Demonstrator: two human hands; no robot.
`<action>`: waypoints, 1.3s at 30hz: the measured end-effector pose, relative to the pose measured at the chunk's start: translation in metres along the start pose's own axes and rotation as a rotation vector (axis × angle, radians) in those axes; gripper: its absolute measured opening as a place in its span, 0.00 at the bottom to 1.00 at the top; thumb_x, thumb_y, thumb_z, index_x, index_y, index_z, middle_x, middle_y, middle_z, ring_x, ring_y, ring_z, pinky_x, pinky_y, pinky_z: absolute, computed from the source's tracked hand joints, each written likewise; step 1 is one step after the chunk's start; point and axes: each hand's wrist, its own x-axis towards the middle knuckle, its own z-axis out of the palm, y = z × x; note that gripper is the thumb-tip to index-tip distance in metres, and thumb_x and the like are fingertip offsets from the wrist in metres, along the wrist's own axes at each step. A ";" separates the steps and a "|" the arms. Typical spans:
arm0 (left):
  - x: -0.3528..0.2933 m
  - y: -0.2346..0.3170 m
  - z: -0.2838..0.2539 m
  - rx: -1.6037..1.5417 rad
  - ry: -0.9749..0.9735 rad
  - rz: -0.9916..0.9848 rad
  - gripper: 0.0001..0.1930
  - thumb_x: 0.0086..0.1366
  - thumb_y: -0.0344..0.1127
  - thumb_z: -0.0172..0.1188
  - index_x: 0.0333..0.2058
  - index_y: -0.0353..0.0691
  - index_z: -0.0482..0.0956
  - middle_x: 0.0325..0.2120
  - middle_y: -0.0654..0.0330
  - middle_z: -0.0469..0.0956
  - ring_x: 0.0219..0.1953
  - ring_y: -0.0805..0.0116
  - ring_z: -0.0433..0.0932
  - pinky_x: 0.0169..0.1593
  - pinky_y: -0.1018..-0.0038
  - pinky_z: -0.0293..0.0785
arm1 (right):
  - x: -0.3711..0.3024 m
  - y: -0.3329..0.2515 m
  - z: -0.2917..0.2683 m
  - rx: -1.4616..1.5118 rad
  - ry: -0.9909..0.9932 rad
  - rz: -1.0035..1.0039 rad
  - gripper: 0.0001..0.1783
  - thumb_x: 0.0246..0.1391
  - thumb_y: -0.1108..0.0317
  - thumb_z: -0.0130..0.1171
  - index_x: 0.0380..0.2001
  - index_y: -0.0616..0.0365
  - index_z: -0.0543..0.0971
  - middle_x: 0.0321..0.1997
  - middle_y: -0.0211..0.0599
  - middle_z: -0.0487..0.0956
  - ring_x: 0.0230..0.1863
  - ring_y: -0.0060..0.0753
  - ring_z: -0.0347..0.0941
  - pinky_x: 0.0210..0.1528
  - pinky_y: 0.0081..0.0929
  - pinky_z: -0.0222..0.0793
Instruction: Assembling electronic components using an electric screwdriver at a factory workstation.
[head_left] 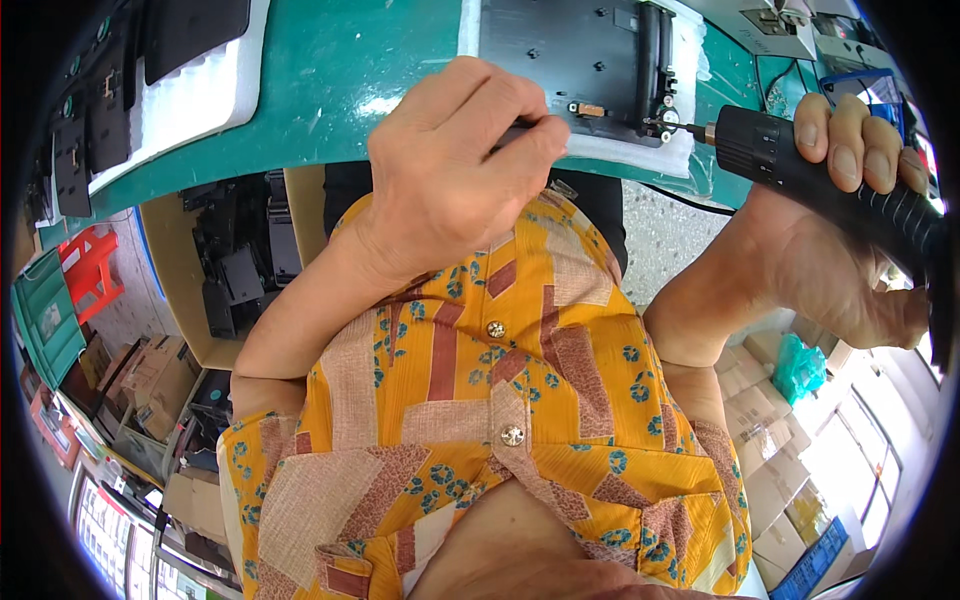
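Note:
A black plastic panel (560, 60) with a hinge-like bar along its right side lies on a white foam sheet (682, 150). My right hand (840, 220) is wrapped round a black electric screwdriver (765, 145), held nearly level. Its thin bit reaches left to a small metal fitting (668, 118) at the panel's near right corner. Over the panel's near left part, my left hand (465, 160) is closed, thumb and forefinger pressed together. What those fingers grip is hidden. Beside them a small copper-coloured piece (588, 109) sits on the panel's near edge.
Black panels (195, 35) rest on white foam at the left of the green tabletop (320, 85). Below the table edge stands a cardboard box (165, 240) of black parts. A grey machine (760, 30) and cables are at the back right. A red stool (90, 270) is at far left.

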 end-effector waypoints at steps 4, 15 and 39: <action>-0.004 0.003 0.002 0.005 0.019 -0.007 0.20 0.41 0.25 0.75 0.37 0.42 0.86 0.33 0.64 0.80 0.34 0.62 0.78 0.33 0.72 0.76 | -0.005 0.008 0.012 -0.026 -0.030 0.000 0.42 0.43 0.29 0.65 0.44 0.57 0.80 0.37 0.37 0.75 0.37 0.35 0.70 0.44 0.37 0.64; -0.006 0.003 0.007 0.034 0.042 0.033 0.20 0.40 0.25 0.74 0.36 0.41 0.85 0.35 0.64 0.80 0.37 0.60 0.78 0.36 0.69 0.77 | -0.006 0.019 0.018 -0.112 -0.115 -0.007 0.43 0.43 0.26 0.64 0.45 0.56 0.81 0.38 0.37 0.76 0.38 0.35 0.72 0.44 0.38 0.66; -0.005 0.006 0.011 0.052 0.100 -0.012 0.18 0.35 0.28 0.73 0.31 0.40 0.86 0.33 0.65 0.80 0.38 0.64 0.79 0.36 0.70 0.75 | 0.006 0.042 0.035 -0.327 -0.358 -0.099 0.50 0.45 0.18 0.58 0.50 0.54 0.81 0.40 0.36 0.78 0.39 0.35 0.73 0.44 0.38 0.69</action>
